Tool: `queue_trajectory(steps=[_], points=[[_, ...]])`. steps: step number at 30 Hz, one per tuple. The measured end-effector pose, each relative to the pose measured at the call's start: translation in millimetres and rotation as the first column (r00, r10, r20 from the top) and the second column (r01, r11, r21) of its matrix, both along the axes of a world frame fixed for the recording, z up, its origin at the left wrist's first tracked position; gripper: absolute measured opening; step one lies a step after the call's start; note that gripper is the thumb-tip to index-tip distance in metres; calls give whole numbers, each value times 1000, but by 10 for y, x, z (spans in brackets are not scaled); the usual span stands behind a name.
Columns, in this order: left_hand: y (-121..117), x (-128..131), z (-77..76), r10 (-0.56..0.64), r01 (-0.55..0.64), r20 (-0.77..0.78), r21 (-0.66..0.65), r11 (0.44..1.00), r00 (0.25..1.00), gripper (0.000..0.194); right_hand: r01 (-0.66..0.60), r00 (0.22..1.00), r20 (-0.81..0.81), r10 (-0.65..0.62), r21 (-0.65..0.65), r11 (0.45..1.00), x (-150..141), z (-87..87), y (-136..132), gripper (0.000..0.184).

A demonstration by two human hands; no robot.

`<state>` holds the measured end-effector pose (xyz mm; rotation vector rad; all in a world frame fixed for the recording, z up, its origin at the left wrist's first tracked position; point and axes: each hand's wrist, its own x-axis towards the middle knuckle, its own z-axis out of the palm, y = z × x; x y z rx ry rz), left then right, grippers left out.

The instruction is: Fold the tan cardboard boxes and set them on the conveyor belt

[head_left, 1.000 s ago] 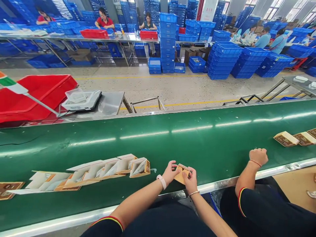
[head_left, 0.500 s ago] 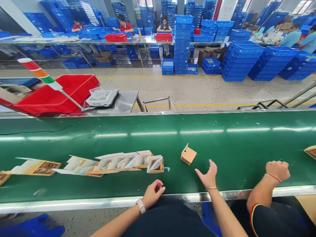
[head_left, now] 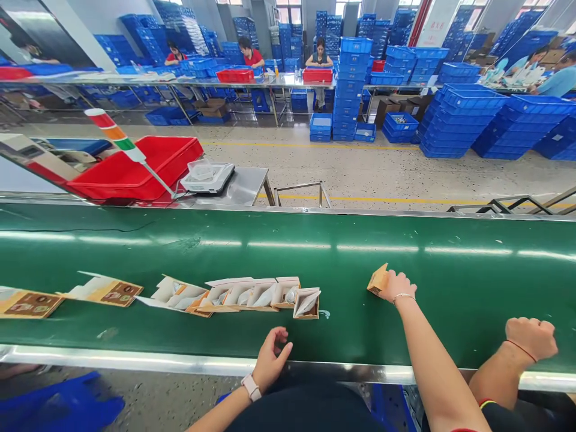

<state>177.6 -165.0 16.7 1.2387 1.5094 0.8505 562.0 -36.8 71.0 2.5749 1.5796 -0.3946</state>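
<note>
On the green belt, a small cardboard box [head_left: 377,281] stands with a flap raised. My right hand [head_left: 398,287] has its fingers round the box's right side and covers part of it. My left hand [head_left: 272,355] hovers over the belt's near edge, empty, with loosely curled fingers and the thumb apart. Beyond it, an open carton [head_left: 307,306] with a pale packet inside ends a row of open cartons [head_left: 252,295]. Pale packets show in several of these.
A co-worker's closed fist [head_left: 531,339] rests over the belt [head_left: 450,288] at right. Flatter printed cartons [head_left: 119,292] lie at left. Past the belt's metal rail stand a red bin [head_left: 135,174], a scale [head_left: 207,177] and a striped signal light [head_left: 112,133]. Blue crates [head_left: 351,90] are stacked beyond.
My right hand has reached forward and closed on the small box. My left hand stays near the belt's edge. The view has shifted, so the scene sits differently in the frame.
</note>
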Motion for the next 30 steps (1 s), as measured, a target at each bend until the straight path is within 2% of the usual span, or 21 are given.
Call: queue_trajectory(steps=[2,3,4,5,6,7,8,9,10,12,14,16,18,20,25,27,30], points=[[56,119,-71,52,-50,-20,90,995,998,50,176,984,-13,-176,130,976,-63,-63,-210,78],[82,192,-117,49,-47,-19,125,991,999,54,177,984,-47,-171,241,954,-162,-115,-331,82],[104,270,-167,36,-34,-13,151,988,999,56,114,992,-90,-88,360,926,-304,-183,-452,85],[121,348,-220,21,-20,-7,172,985,1000,59,3,989,-133,67,469,883,-483,-264,-565,85],[132,421,-272,13,-12,-4,193,981,1000,61,-141,942,-190,278,526,839,-682,-357,-661,86],[139,485,-322,11,-10,-3,214,977,1000,64,-277,844,-252,474,550,787,-884,-455,-732,87],[143,538,-367,10,-9,-4,234,972,1000,66,-357,751,-298,589,567,742,-1071,-549,-774,88],[145,578,-404,2,0,-7,255,967,1000,67,-392,695,-327,641,575,718,-1226,-633,-788,90],[147,607,-432,-16,18,-13,276,961,1000,67,-405,670,-343,658,574,712,-1340,-699,-777,92],[157,640,-459,-67,74,-33,318,945,997,66,-400,677,-342,652,572,716,-1436,-770,-708,94],[172,661,-452,-117,131,-61,353,926,991,65,-425,643,-332,690,595,682,-1399,-771,-632,96],[186,688,-429,-141,162,-84,371,915,987,65,-459,545,-344,764,641,616,-1306,-741,-609,94],[190,721,-407,-167,190,-95,365,911,981,61,-448,479,-362,800,682,577,-1211,-710,-665,85],[181,750,-401,-217,238,-97,345,908,971,54,-409,496,-364,788,703,582,-1128,-689,-795,73],[203,788,-472,-379,393,-109,327,860,919,40,-392,620,-286,730,693,605,-931,-634,-1244,52],[269,815,-512,-454,482,-166,352,802,876,38,-386,684,-239,689,682,621,-868,-568,-1392,48],[401,874,-541,-528,615,-317,451,647,788,35,-431,753,-168,637,606,668,-811,-390,-1518,49]])
